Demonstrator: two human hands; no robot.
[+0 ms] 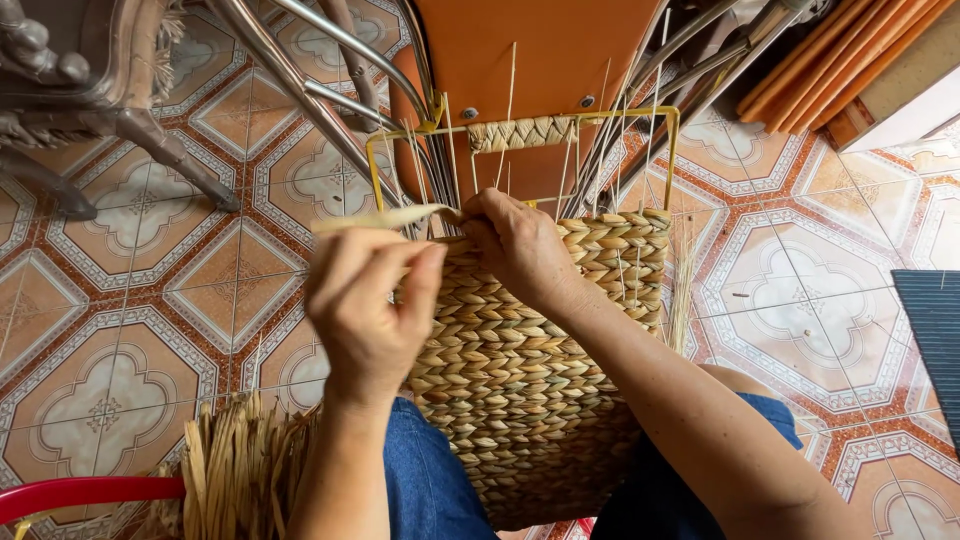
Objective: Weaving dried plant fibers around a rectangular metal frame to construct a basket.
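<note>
Head view looks straight down at a half-woven basket (540,370) resting between the person's knees, which are clad in blue trousers (425,480). Its wall is made of thick braided straw in tan and pale green rows, built up on a yellow wire frame (672,150) whose top bar carries a short woven patch at its middle. Thin upright reeds (510,90) stick up from the weave inside the frame. The left hand (370,310) hovers over the basket's left edge with its fingers curled and pinched together on a flat pale strand (385,217) that runs across toward the other hand. The right hand (520,245) sits on the top edge of the weave, fingers bent and pressed closed around the same strand where it meets the last row. A bundle of loose dried straw (235,470) lies at lower left beside a red curved bar (80,492). Behind the frame stands an orange board (540,50) with metal chair legs (300,90) to its left, all on a patterned tile floor (120,300). A dark ribbed mat (930,320) lies at the right edge.
</note>
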